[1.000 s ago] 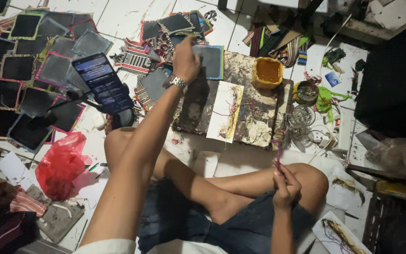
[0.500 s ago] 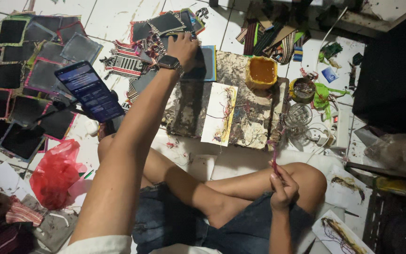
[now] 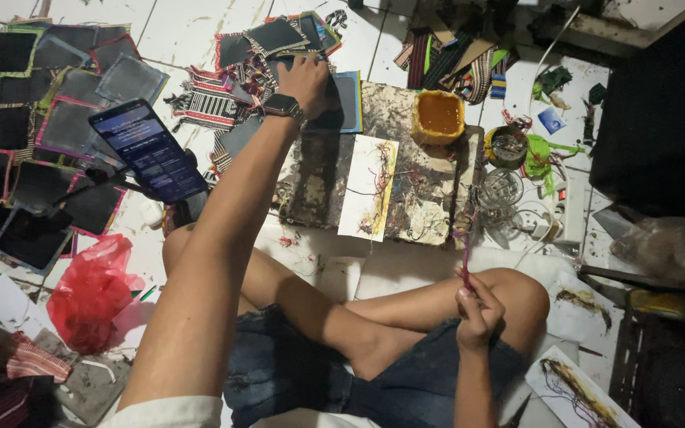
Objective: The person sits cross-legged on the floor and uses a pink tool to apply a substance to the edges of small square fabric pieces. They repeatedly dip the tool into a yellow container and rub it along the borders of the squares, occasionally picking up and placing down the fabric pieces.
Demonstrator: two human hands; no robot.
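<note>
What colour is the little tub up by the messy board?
Yellow, holding orange-brown liquid: the tub shows best in the head view.

I see open tile only between the knees and the stained work board [image 3: 422, 186], because the phone on its stand [image 3: 148, 150] blocks the left, fabric patches [image 3: 65, 119] crowd beyond it, and the glue tub [image 3: 438, 116] and jars [image 3: 503, 189] hem the right.
</note>
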